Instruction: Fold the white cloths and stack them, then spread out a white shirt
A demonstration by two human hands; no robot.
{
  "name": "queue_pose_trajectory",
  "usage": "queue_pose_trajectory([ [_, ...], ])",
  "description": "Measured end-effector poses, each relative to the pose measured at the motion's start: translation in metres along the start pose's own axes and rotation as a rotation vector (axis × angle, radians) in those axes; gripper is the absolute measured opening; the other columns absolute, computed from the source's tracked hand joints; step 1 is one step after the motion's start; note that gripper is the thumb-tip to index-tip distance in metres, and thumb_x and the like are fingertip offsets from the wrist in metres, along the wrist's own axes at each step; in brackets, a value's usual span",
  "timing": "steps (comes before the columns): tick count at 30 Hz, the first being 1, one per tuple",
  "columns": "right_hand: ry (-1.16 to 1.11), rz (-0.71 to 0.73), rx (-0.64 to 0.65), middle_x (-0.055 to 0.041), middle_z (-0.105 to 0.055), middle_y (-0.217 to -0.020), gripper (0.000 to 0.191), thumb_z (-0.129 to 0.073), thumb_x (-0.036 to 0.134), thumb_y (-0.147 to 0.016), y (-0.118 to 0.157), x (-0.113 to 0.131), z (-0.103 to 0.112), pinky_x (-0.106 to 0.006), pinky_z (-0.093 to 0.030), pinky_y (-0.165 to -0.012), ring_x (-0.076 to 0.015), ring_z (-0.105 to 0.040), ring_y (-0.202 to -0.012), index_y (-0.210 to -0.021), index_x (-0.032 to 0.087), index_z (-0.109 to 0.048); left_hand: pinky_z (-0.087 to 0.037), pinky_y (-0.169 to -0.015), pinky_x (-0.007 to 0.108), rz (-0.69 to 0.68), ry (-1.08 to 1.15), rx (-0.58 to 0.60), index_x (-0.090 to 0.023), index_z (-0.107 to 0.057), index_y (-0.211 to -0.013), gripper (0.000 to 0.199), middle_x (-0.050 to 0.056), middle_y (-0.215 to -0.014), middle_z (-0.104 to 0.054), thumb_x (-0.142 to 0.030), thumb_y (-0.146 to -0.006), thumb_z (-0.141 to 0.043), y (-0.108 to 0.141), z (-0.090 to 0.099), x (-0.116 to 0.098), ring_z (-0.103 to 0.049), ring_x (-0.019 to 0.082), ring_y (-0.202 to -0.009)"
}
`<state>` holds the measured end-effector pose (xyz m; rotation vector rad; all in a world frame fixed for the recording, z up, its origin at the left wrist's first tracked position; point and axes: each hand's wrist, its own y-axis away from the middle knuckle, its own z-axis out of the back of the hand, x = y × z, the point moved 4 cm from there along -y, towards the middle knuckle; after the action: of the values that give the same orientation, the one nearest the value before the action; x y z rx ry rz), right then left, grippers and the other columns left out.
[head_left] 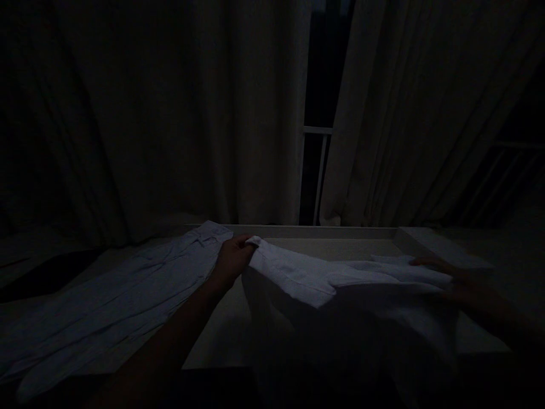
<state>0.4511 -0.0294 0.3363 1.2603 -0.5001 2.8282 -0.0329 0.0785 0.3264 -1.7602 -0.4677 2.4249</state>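
Note:
The light is very dim. A white garment [293, 272], which looks like a shirt, is stretched between my two hands, its lower part hanging in shadow toward me. My left hand [237, 253] pinches one upper corner of it, thumb and fingers closed on the cloth. At the other end, my right hand [455, 284] is closed around the fabric; it is dark and a little blurred. Left of my left arm, a second pale garment [140, 295] lies spread out lengthwise and wrinkled, with its far end near my left hand.
Beneath the garments is a pale flat surface [221, 335] with a raised edge [289, 232] at the back. A dark flat item [51, 274] lies far left. Long curtains [255, 113] hang behind, with a railing [317, 130] in the gap between them.

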Motion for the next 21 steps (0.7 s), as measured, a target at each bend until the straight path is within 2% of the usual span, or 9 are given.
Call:
queue_pose_trajectory([
  [2,-0.049,-0.016,0.120,-0.0130,-0.071,-0.105,0.036,-0.079,0.045,-0.056,-0.002,0.010,-0.003,-0.040,-0.053,-0.072,-0.0365,-0.065,-0.093,-0.088,0.029,-0.077,-0.045,-0.068,0.026,0.010,0.041,-0.066,-0.015,-0.071,-0.095,0.032,0.003,-0.086,-0.072,-0.034,-0.071,-0.060,-0.001,0.010,0.001,-0.063,0.020,-0.082],
  [4,-0.071,-0.025,0.136,-0.0141,-0.072,-0.098,0.033,-0.076,0.052,-0.061,-0.003,0.017,-0.001,-0.041,-0.053,-0.068,-0.0362,-0.066,-0.088,-0.082,0.028,-0.078,-0.044,-0.066,0.025,-0.004,0.089,-0.078,-0.014,-0.070,-0.097,0.033,0.003,-0.086,-0.071,-0.034,-0.072,-0.059,0.002,0.019,-0.009,-0.062,0.018,-0.079],
  [8,-0.055,-0.024,-0.010,-0.0127,-0.073,-0.090,0.035,-0.066,0.060,-0.073,-0.013,0.016,0.008,-0.039,-0.053,-0.064,-0.0322,-0.067,-0.080,-0.080,0.027,-0.077,-0.041,-0.060,0.023,-0.051,0.077,-0.135,-0.016,-0.069,-0.095,0.033,0.002,-0.079,-0.069,-0.040,-0.077,-0.055,0.011,0.032,-0.048,-0.059,0.016,-0.070],
  [10,0.051,-0.016,-0.094,-0.0124,-0.072,-0.094,0.039,-0.059,0.060,-0.079,-0.023,0.008,0.001,-0.041,-0.053,-0.070,-0.0320,-0.067,-0.085,-0.088,0.027,-0.076,-0.040,-0.058,0.023,-0.106,-0.012,-0.172,-0.017,-0.069,-0.088,0.032,0.000,-0.075,-0.067,-0.045,-0.079,-0.055,0.014,0.029,-0.064,-0.058,0.016,-0.070],
  [11,0.128,0.002,-0.116,-0.0130,-0.072,-0.097,0.040,-0.058,0.060,-0.079,-0.028,0.006,-0.008,-0.043,-0.052,-0.074,-0.0328,-0.066,-0.088,-0.093,0.026,-0.075,-0.040,-0.059,0.023,-0.133,-0.055,-0.142,-0.018,-0.069,-0.083,0.032,-0.001,-0.073,-0.066,-0.046,-0.079,-0.055,0.013,0.023,-0.068,-0.058,0.016,-0.070],
  [13,0.291,0.106,-0.152,-0.0157,-0.069,-0.104,0.049,-0.064,0.057,-0.075,-0.033,0.008,-0.037,-0.050,-0.049,-0.086,-0.0362,-0.063,-0.099,-0.106,0.020,-0.071,-0.040,-0.061,0.023,-0.169,-0.106,-0.007,-0.018,-0.068,-0.075,0.033,-0.001,-0.071,-0.065,-0.048,-0.079,-0.054,0.011,0.003,-0.070,-0.058,0.017,-0.071],
  [15,0.279,0.235,-0.174,-0.0163,-0.062,-0.121,0.060,-0.065,0.055,-0.074,-0.030,0.018,-0.075,-0.051,-0.043,-0.097,-0.0356,-0.056,-0.113,-0.121,0.018,-0.062,-0.041,-0.061,0.024,-0.166,-0.118,0.131,-0.018,-0.067,-0.069,0.037,-0.001,-0.068,-0.064,-0.050,-0.080,-0.052,0.010,-0.019,-0.065,-0.058,0.018,-0.070],
  [18,0.103,0.309,0.037,-0.0099,-0.054,-0.135,0.066,-0.068,0.051,-0.075,-0.017,0.036,-0.143,-0.045,-0.041,-0.102,-0.0290,-0.050,-0.123,-0.134,0.026,-0.051,-0.039,-0.057,0.024,-0.163,-0.124,0.233,-0.018,-0.067,-0.064,0.041,-0.002,-0.062,-0.061,-0.053,-0.079,-0.052,0.012,-0.043,-0.061,-0.055,0.017,-0.065],
  [21,-0.083,0.237,0.167,-0.0091,-0.050,-0.140,0.074,-0.073,0.043,-0.070,-0.013,0.043,-0.195,-0.046,-0.039,-0.105,-0.0286,-0.048,-0.126,-0.137,0.027,-0.047,-0.038,-0.053,0.024,-0.151,-0.075,0.334,-0.018,-0.070,-0.068,0.041,-0.001,-0.063,-0.062,-0.053,-0.079,-0.052,0.019,-0.050,-0.066,-0.054,0.016,-0.062],
])
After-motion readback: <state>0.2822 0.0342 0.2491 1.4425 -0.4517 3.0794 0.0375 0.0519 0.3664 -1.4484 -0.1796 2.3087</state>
